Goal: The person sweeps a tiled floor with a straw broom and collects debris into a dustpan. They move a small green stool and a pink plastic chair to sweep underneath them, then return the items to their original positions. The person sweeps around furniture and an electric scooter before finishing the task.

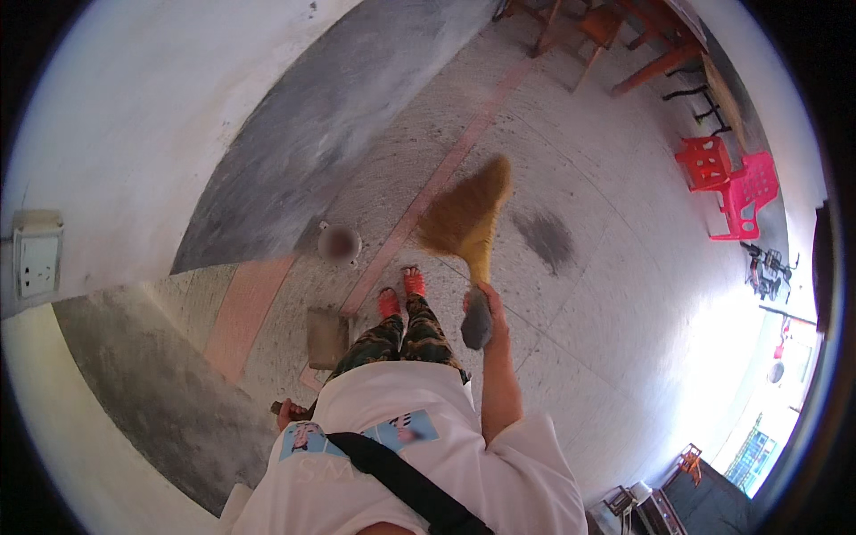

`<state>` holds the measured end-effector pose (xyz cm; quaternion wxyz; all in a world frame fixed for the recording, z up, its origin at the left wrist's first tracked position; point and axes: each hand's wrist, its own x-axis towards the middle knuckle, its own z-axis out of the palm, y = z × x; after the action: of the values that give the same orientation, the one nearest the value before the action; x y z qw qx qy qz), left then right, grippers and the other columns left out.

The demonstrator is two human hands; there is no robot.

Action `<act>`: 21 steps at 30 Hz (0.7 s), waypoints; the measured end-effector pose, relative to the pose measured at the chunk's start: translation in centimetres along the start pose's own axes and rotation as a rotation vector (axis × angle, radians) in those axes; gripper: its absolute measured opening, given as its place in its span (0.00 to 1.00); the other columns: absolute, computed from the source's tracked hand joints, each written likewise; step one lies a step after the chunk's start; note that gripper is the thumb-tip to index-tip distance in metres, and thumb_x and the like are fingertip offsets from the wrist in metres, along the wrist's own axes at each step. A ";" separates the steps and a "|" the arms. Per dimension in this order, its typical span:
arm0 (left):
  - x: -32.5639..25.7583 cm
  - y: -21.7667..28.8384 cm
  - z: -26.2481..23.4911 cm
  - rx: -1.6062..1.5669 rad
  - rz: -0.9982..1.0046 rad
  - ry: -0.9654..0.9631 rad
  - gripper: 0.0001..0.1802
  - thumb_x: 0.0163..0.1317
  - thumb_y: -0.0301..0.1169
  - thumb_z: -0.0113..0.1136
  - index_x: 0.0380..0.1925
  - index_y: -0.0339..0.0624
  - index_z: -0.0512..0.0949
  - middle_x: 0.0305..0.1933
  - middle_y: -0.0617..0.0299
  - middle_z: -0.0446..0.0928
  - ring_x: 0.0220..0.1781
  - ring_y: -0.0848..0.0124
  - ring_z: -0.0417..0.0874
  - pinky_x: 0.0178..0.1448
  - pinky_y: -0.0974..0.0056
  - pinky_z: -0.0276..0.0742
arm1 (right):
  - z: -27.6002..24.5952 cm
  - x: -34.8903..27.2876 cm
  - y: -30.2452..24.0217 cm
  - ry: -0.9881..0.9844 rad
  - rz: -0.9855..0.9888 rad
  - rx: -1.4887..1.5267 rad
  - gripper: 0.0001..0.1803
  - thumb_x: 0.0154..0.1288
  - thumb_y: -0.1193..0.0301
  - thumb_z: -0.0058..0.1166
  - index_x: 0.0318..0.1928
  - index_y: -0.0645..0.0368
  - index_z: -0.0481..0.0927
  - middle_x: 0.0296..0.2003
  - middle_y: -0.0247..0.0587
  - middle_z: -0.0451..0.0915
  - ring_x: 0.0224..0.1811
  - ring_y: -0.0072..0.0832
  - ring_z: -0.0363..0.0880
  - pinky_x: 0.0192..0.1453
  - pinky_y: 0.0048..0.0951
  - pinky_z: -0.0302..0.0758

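Broom (pixel 471 218), yellow straw, mid-frame, right hand (pixel 494 308) gripping; left hand (pixel 292 414) clasps dark rod (pixel 276 407). Likely sweeping; next stroke needs broom low.

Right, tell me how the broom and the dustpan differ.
The broom is golden yellow along its bristles; the dustpan is dull grey-brown. The broom fans out at its far end, while the dustpan looks boxy. The broom is in the right grip; the dustpan lies further left.
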<state>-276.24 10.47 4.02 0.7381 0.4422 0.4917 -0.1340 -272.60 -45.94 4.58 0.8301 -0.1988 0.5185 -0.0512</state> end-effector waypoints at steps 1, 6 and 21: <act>-0.1 -0.1 0.3 -0.005 -0.005 0.006 0.13 0.53 0.32 0.58 0.16 0.46 0.65 0.14 0.65 0.64 0.18 0.71 0.68 0.25 0.65 0.70 | -1.3 0.1 -0.2 0.053 0.070 -0.007 0.18 0.55 0.62 0.50 0.38 0.63 0.65 0.17 0.43 0.71 0.16 0.32 0.72 0.19 0.32 0.72; -0.8 -1.3 1.4 -0.029 -0.086 0.030 0.11 0.52 0.30 0.58 0.19 0.44 0.65 0.17 0.64 0.64 0.20 0.69 0.68 0.27 0.64 0.70 | -1.9 1.1 -0.4 0.115 -0.119 -0.169 0.16 0.54 0.64 0.49 0.38 0.58 0.62 0.16 0.43 0.70 0.13 0.33 0.70 0.17 0.33 0.72; -1.0 1.0 2.3 0.078 0.160 0.181 0.14 0.51 0.27 0.58 0.36 0.41 0.66 0.34 0.57 0.69 0.38 0.63 0.69 0.38 0.62 0.71 | 13.0 13.5 -3.8 -0.423 0.140 -0.325 0.16 0.56 0.62 0.49 0.37 0.61 0.70 0.22 0.45 0.74 0.19 0.34 0.74 0.24 0.34 0.74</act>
<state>-274.73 9.00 5.66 0.6813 0.5187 0.5137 -0.0533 -254.52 -49.78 -0.30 0.8787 -0.2993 0.3474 0.1328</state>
